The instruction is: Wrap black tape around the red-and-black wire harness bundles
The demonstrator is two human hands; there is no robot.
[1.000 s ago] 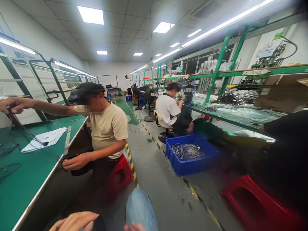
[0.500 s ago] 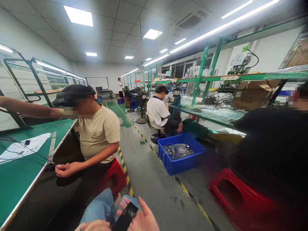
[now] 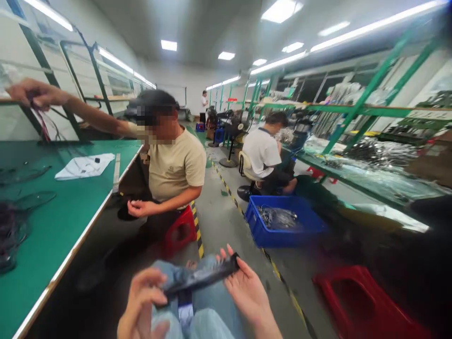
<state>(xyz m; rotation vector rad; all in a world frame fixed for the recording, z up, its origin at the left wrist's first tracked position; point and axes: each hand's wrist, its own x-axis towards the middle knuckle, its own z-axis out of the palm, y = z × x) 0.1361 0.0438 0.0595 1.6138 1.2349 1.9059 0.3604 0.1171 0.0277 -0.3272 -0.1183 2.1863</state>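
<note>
A long, dark black strip-like object (image 3: 206, 277), blurred by motion, stretches between my two hands above my lap. Its exact kind cannot be made out. My right hand (image 3: 249, 292) holds the right end, with the thumb against it and the palm turned up. At the other end, the fingers of my left hand (image 3: 143, 296) curl around the strip, their tips smeared by motion. Below it, a small whitish-blue patch (image 3: 185, 313) shows between my jeans-clad legs (image 3: 215, 322).
On the left, a green-topped table (image 3: 84, 202) bears dark cables (image 3: 14, 230) and a white sheet (image 3: 84, 166). A co-worker in a beige shirt (image 3: 176, 165) sits there, one arm raised with wires. Right stand a blue bin (image 3: 282, 238) of cables and a red stool (image 3: 367, 306).
My view has swung left and down. The black object now lies crosswise between my hands, which have come higher into view. The beige-shirted co-worker's raised hand with wires now shows.
</note>
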